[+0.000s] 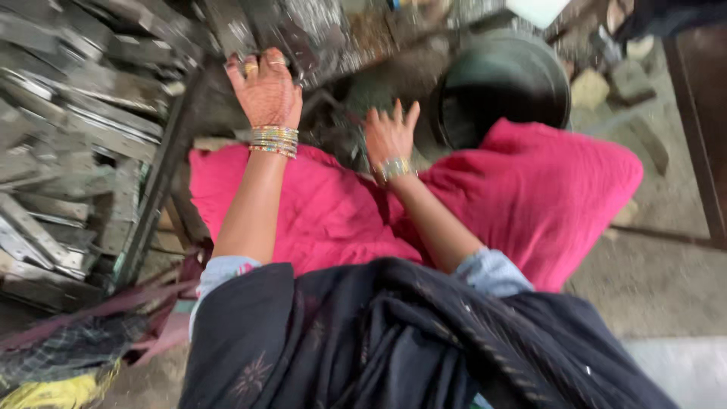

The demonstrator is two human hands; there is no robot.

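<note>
Up at the far reach, the left hand (265, 89) lies palm down with its fingers curled over the edge of a grey metal strip (291, 34); motion blur hides whether they truly clamp it. Rings sit on 2 of its fingers, and a stack of bangles (273, 141) circles the wrist just below. Left of that hand, a heap of flat metal brackets (72, 129) fills a rack. To its right and a little lower, the right hand (389, 136) hovers with fingers spread wide, holding nothing, a bangle at its wrist. Beyond the right hand, to its right, stands a dark round tub (503, 87). Under both forearms spreads bright pink cloth (530, 197), and nearest the camera hangs a dark scarf (394, 341). Right of everything lies bare concrete floor (651, 280).
</note>
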